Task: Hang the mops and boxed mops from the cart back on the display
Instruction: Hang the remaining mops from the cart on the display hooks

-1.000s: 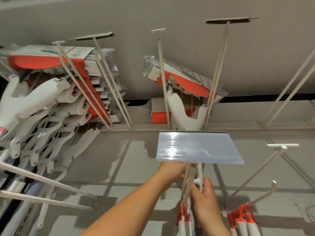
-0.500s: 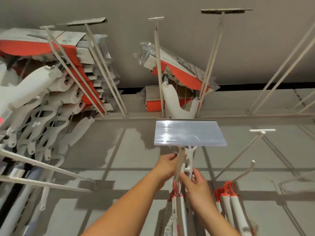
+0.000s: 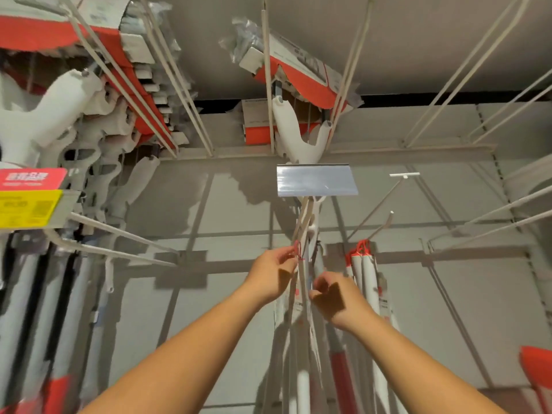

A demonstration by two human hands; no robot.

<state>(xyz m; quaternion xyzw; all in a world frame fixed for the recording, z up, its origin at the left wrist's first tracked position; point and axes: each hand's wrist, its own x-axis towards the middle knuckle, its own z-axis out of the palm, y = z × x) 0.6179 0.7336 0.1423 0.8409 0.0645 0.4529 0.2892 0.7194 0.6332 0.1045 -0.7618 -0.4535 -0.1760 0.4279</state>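
L hand (image 3: 274, 273) raised at top of mop (image 3: 304, 276), thumb + fingertips pinching its red hang loop (image 3: 297, 249). R hand (image 3: 331, 297) just below on the right side, fingers curled, pinching the white shaft. Mop hangs roughly vertical between both hands, top end right under centre hook (image 3: 303, 216). Can't tell if the loop is on the prong, since wires overlap and it's blurry.

In the way / close by:
- Clear label holder (image 3: 316, 180) on the hook's front end, directly above hands.
- More white shafts hanging behind + below hands, same hook area.
- Bunch of hung mops (image 3: 363, 264) w/ red loops just right of R hand.
- Bare T-tip hook (image 3: 404, 175) further right.

Further out:
- Boxed mops (image 3: 298, 70), orange/white, upper centre, white yoke below them.
- Bigger boxed stack (image 3: 59, 34) upper left, white plastic handles packed under it.
- Red/yellow price tag (image 3: 30, 198) at left edge, poles below it.
- Grey back panel (image 3: 209, 294) behind everything.
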